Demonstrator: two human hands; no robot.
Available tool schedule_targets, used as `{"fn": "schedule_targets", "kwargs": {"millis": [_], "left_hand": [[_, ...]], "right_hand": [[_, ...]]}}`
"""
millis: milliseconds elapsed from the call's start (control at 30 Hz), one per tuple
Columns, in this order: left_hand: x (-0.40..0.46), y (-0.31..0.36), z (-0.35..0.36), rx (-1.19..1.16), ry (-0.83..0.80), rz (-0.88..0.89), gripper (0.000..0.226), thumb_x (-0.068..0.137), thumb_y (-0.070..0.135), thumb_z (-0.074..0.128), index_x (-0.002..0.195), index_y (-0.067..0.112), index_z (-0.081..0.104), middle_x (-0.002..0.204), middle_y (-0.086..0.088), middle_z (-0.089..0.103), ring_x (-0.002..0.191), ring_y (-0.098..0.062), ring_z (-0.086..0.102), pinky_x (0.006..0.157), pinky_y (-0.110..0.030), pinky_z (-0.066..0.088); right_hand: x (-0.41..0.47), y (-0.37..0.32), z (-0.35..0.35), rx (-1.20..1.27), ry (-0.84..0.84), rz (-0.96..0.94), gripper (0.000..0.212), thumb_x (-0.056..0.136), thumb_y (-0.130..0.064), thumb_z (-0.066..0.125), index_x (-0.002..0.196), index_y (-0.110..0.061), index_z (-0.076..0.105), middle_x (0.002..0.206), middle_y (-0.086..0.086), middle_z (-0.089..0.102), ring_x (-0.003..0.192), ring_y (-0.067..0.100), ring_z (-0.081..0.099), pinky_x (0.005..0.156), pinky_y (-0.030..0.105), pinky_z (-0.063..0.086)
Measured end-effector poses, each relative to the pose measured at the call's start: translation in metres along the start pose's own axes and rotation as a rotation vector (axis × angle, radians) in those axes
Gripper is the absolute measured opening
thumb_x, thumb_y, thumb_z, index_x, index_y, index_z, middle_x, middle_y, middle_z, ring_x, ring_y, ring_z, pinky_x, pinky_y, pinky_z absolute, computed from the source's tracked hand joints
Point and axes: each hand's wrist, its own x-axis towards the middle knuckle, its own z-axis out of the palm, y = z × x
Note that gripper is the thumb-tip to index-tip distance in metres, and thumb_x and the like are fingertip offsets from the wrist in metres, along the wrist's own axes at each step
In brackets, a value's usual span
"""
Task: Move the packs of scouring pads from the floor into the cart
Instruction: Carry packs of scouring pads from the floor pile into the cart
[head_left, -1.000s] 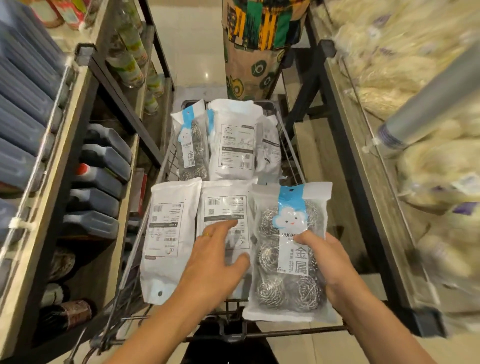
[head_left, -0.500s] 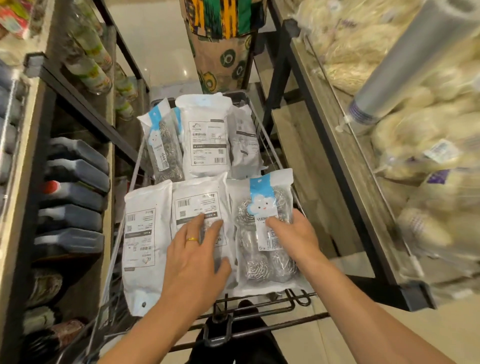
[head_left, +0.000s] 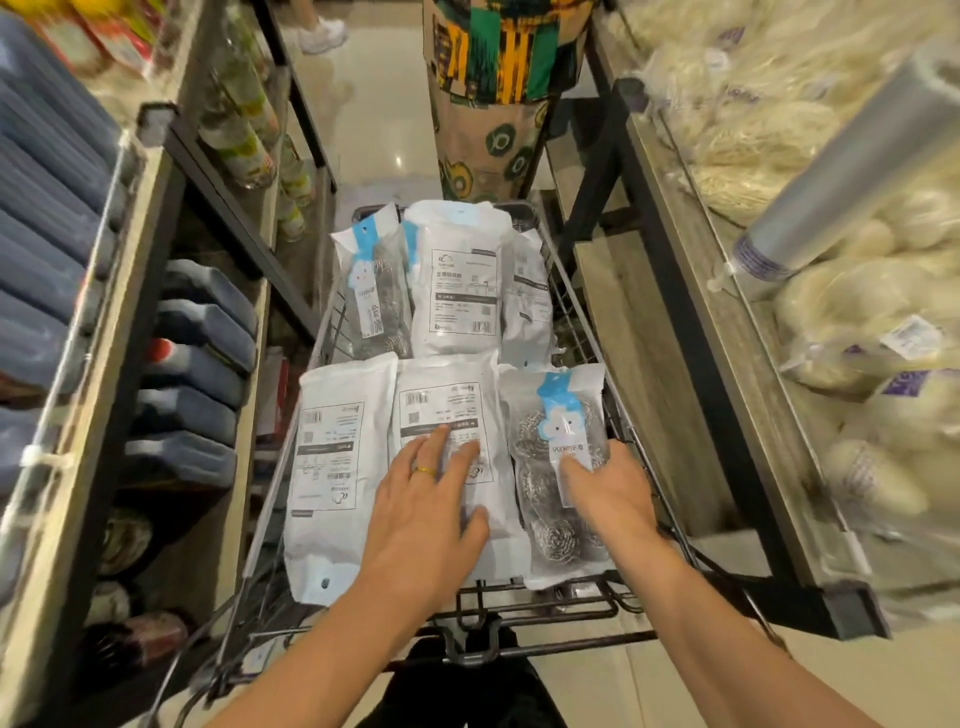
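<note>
Clear-fronted pack of steel scouring pads (head_left: 558, 467) now lies flat in wire cart (head_left: 576, 322), lowered from a second ago; right hand (head_left: 610, 493) rests spread on it, left hand (head_left: 431, 504) flat on white middle pack (head_left: 447, 415), placement basically done.

Two bare forearms, no sleeves showing. The left hand (head_left: 421, 514) wears a gold ring (head_left: 424, 472). The right hand (head_left: 610, 493) wears nothing.

Bright, even overhead light glares on the glossy cream floor tiles (head_left: 384, 140). Wide-angle distortion bends the edges. The side wooden shelves (head_left: 670, 291) are motion-blurred.
</note>
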Motion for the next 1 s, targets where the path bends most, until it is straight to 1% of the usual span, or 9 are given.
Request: {"fn": "schedule_targets", "kwargs": {"millis": [67,133,233,300,400,567,767,900,1000], "left_hand": [[-0.01,-0.009,-0.007,-0.085,0.051,-0.01,0.06,0.098,0.04,0.055,0.155,0.033,0.039,0.172,0.002,0.015,0.156,-0.02,0.008,0.128,-0.041,0.023],[-0.024,-0.021,-0.012,-0.113,0.088,-0.017,0.054,0.098,0.037,0.059,0.151,0.03,0.046,0.17,0.003,0.021,0.154,-0.019,0.014,0.127,-0.037,0.025],[-0.047,-0.037,-0.026,-0.23,0.088,-0.072,0.04,0.1,0.035,0.062,0.139,0.036,0.055,0.161,0.01,0.033,0.15,-0.015,0.03,0.119,-0.032,0.032],[-0.065,-0.042,-0.042,-0.5,0.098,-0.161,0.024,0.099,0.026,0.065,0.12,0.038,0.064,0.145,0.015,0.05,0.134,-0.013,0.051,0.103,-0.026,0.043],[-0.092,-0.042,-0.072,-0.862,0.101,-0.258,0.02,0.102,0.021,0.063,0.108,0.038,0.071,0.116,0.021,0.069,0.108,-0.003,0.066,0.088,-0.025,0.051],[-0.161,-0.04,-0.114,-0.888,0.126,-0.238,0.016,0.103,0.028,0.061,0.11,0.036,0.073,0.112,0.018,0.072,0.101,-0.002,0.068,0.09,-0.024,0.054],[-0.247,-0.049,-0.108,-0.93,0.459,-0.416,0.014,0.101,0.025,0.066,0.104,0.035,0.075,0.105,0.007,0.077,0.099,-0.011,0.071,0.09,-0.03,0.053],[-0.313,-0.04,-0.079,-0.996,0.674,-0.597,0.026,0.103,0.018,0.062,0.098,0.039,0.075,0.103,0.008,0.078,0.097,-0.009,0.072,0.083,-0.03,0.053],[-0.367,-0.032,-0.05,-1.06,0.842,-0.758,0.017,0.102,0.022,0.063,0.099,0.034,0.075,0.101,0.007,0.078,0.093,-0.011,0.073,0.08,-0.03,0.053]], "right_hand": [[-0.019,-0.007,-0.008,0.007,0.048,-0.061,0.049,0.094,-0.036,0.07,0.139,-0.02,0.057,0.136,0.005,0.062,0.122,0.028,0.06,0.1,0.04,0.048],[-0.041,-0.014,-0.017,0.08,0.052,-0.112,0.043,0.097,-0.034,0.069,0.137,-0.024,0.06,0.131,-0.004,0.064,0.116,0.02,0.061,0.095,0.036,0.046],[-0.073,-0.024,-0.026,0.273,-0.11,-0.084,0.015,0.099,-0.037,0.067,0.108,-0.027,0.074,0.118,-0.003,0.075,0.106,0.017,0.068,0.094,0.036,0.051],[-0.1,-0.035,-0.028,0.406,-0.264,-0.095,0.023,0.104,-0.038,0.06,0.098,-0.024,0.078,0.108,0.001,0.079,0.098,0.02,0.073,0.09,0.038,0.055],[-0.136,-0.047,-0.029,0.357,-0.369,-0.231,0.024,0.105,-0.038,0.056,0.106,-0.026,0.077,0.104,-0.007,0.08,0.099,0.017,0.076,0.091,0.038,0.057],[-0.19,-0.055,-0.025,0.33,-0.486,-0.368,0.027,0.107,-0.031,0.054,0.098,-0.024,0.079,0.097,-0.008,0.081,0.092,0.016,0.077,0.08,0.03,0.052],[-0.223,-0.054,-0.022,0.248,-0.71,-0.511,0.032,0.106,-0.03,0.056,0.088,-0.022,0.081,0.098,0.0,0.081,0.091,0.023,0.078,0.083,0.038,0.056],[-0.243,-0.054,-0.011,0.146,-0.882,-0.611,0.029,0.103,-0.028,0.061,0.085,-0.027,0.083,0.098,0.005,0.081,0.088,0.025,0.077,0.081,0.039,0.056],[-0.264,-0.048,0.008,0.044,-1.006,-0.674,0.022,0.101,-0.027,0.065,0.087,-0.02,0.082,0.096,0.006,0.082,0.088,0.025,0.078,0.081,0.041,0.056]]}}
